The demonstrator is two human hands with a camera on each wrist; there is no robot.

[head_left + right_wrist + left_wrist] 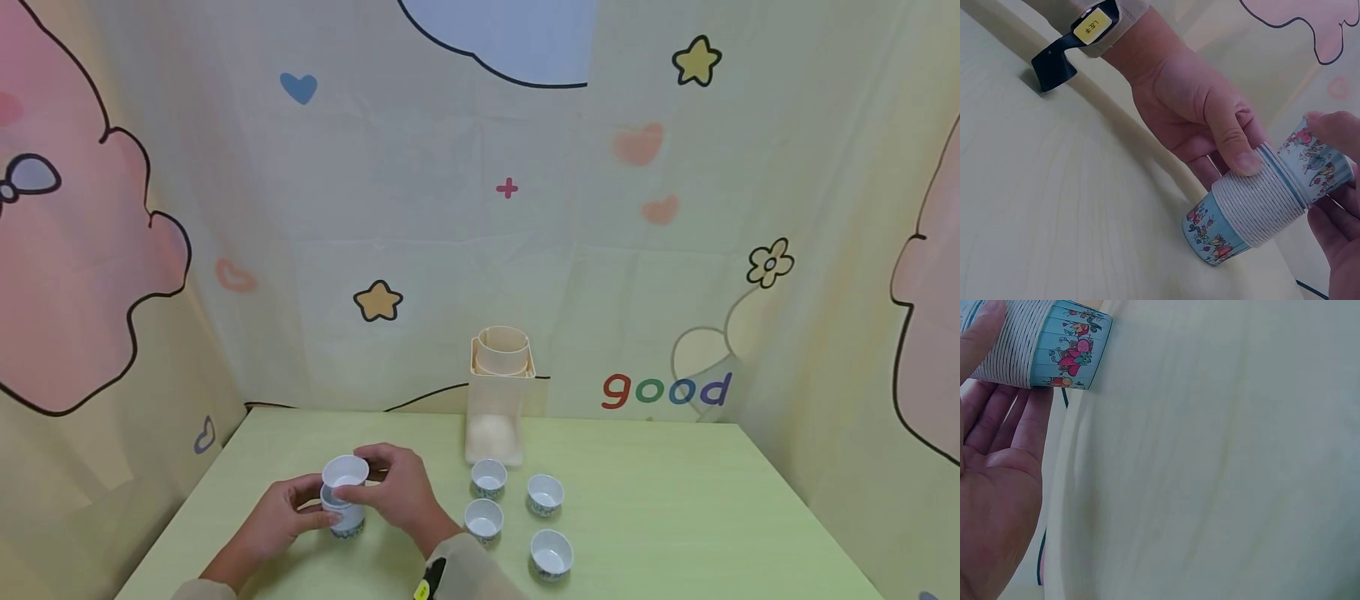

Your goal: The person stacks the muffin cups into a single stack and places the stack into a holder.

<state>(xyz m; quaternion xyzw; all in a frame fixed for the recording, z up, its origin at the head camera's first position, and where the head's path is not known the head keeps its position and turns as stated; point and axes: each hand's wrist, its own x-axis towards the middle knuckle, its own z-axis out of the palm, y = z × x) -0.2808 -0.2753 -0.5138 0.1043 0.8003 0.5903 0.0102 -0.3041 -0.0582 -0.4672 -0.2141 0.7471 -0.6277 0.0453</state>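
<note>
My left hand [281, 521] grips a stack of nested paper cups [1257, 206], light blue with a printed flower pattern, with the thumb across its ridged rims. My right hand [401, 492] pinches a single paper cup [1315, 159] at the top of the stack. Its lower end meets the stack's mouth, and most of its printed side shows outside. In the left wrist view, the stack [1035, 347] lies across the left fingers. Whether the stack touches the table cannot be told.
Several separate paper cups [551, 552] stand upright on the pale green table [675, 500], right of my hands. Behind them, near the table's back edge, is a beige holder [497, 400] with a round tube in its top. A printed cloth [450, 208] hangs around the table.
</note>
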